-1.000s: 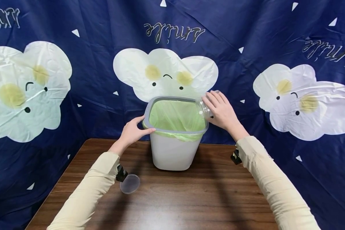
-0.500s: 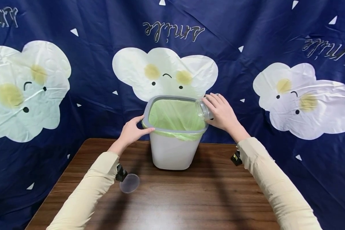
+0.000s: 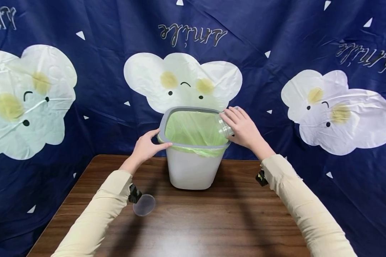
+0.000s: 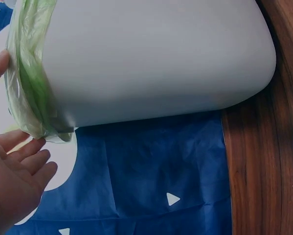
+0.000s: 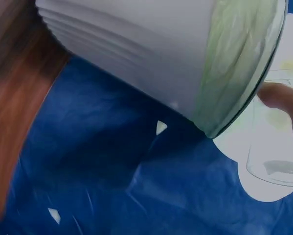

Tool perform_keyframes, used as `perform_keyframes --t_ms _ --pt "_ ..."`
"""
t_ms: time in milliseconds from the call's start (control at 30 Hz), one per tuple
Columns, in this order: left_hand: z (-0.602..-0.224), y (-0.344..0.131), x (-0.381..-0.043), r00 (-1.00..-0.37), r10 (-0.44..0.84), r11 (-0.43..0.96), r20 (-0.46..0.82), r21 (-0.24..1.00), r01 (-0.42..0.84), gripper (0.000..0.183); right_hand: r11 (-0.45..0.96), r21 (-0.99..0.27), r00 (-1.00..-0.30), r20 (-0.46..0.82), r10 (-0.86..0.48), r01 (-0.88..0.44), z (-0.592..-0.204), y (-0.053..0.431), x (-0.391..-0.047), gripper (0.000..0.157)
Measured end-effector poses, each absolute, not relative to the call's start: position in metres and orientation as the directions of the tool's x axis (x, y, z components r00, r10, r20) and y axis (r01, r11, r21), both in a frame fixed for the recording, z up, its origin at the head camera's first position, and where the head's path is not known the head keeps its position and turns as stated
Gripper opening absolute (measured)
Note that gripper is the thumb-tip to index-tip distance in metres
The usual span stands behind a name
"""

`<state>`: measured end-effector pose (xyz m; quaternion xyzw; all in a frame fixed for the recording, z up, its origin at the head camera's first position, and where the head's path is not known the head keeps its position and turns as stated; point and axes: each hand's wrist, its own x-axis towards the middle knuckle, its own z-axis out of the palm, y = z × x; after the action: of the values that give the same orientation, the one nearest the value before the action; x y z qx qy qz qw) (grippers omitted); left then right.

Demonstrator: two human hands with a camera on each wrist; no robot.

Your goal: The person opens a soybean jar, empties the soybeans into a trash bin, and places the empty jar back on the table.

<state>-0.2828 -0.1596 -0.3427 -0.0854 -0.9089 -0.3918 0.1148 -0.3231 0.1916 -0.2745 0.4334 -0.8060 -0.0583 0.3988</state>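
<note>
A light grey trash bin [image 3: 193, 171] with a darker grey rim and a pale green liner [image 3: 193, 128] stands upright at the table's back edge. My left hand [image 3: 145, 147] holds its left front corner, thumb on the front of the rim and fingers along the side. In the left wrist view those fingertips sit right at the gathered liner [image 4: 31, 73]. Over the right rim, my right hand [image 3: 242, 128] grips a clear jar [image 3: 224, 127], tipped with its mouth toward the inside of the bin. The right wrist view shows the transparent jar [image 5: 273, 142] beside the rim.
A clear round lid [image 3: 144, 205] lies flat on the brown wooden table [image 3: 206, 221], near the left wrist. Dark blue cloth [image 3: 263, 21] with white clouds hangs behind the table and on both sides.
My right hand has lowered slightly with the jar, which leans a little further over the bin. The left hand keeps its place on the rim.
</note>
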Motion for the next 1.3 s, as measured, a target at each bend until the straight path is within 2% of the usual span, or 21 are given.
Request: perform_keyframes --t_ms 233,433,667,867,1067,1300 --pt "-0.343 -0.162 -0.282 -0.960 0.061 0.681 0.274 0.691 0.241 0.090 0.651 0.403 -0.325 0.626 -0.709 -0.643 -0.278 0.195 -0.320 0.089" --pt "-0.343 -0.162 -0.281 -0.962 0.064 0.675 0.265 0.699 0.237 0.090 0.704 0.267 -0.361 0.709 -0.606 -0.658 -0.286 0.209 -0.317 0.091" --pt "-0.344 -0.161 -0.281 -0.963 0.060 0.666 0.263 0.708 0.235 0.091 0.721 0.162 -0.349 0.790 -0.503 -0.673 -0.293 0.232 -0.312 0.094" --pt "-0.344 -0.161 -0.281 -0.962 0.050 0.659 0.269 0.714 0.234 0.090 0.738 -0.048 -0.461 0.807 -0.369 -0.674 -0.303 0.246 -0.303 0.094" --pt "-0.345 -0.161 -0.280 -0.960 0.046 0.661 0.274 0.712 0.235 0.089 0.761 -0.216 -0.582 0.774 -0.248 -0.611 -0.319 0.256 -0.294 0.096" --pt "-0.345 -0.161 -0.279 -0.960 0.048 0.655 0.275 0.717 0.238 0.090 0.757 -0.361 -0.662 0.739 -0.123 -0.544 -0.337 0.266 -0.285 0.095"
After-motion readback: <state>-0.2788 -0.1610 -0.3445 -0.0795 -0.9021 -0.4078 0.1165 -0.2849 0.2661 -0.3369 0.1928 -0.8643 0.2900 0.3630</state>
